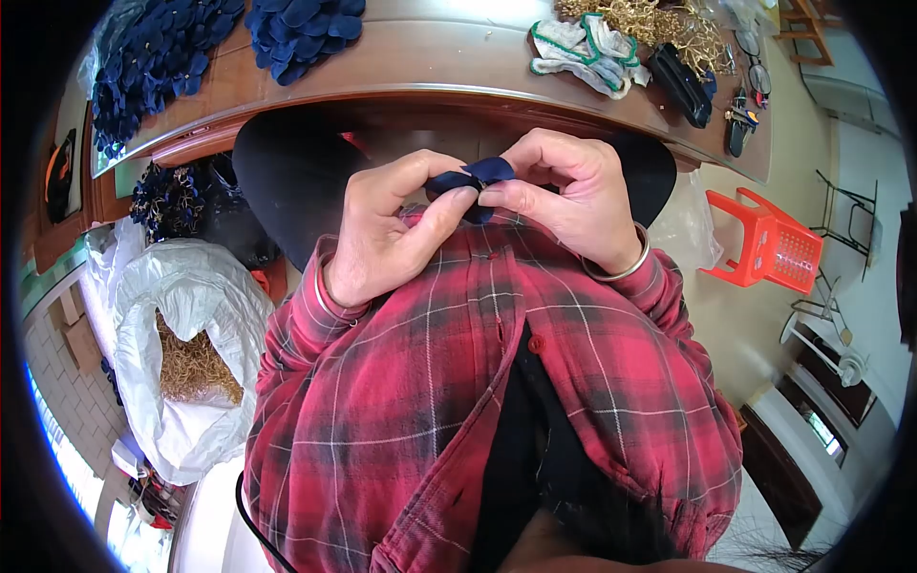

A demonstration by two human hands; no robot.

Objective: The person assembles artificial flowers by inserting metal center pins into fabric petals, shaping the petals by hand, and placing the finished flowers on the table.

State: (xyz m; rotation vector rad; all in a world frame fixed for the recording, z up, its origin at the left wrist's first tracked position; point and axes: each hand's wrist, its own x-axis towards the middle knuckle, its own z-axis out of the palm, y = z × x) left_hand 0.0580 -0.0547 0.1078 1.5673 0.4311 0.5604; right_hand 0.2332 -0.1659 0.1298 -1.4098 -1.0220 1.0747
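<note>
Over my lap, in front of the red plaid shirt, I hold a dark blue fabric flower (489,172) with several petals. My left hand (394,224) pinches its left side between thumb and fingers. My right hand (573,196) pinches the right side, its thumb tip close to the left thumb. The flower's centre is mostly hidden by my fingertips. On the table (420,67) ahead lie two piles of similar blue petals, one pile (158,72) at the far left and another pile (301,36) nearer the middle.
White gloves with green edging (585,55), a heap of gold wiry stems (659,27), a black case (680,86) and glasses (757,76) lie at the table's right. A white sack (143,315) holding gold stems stands left. A red plastic stool (764,244) stands right.
</note>
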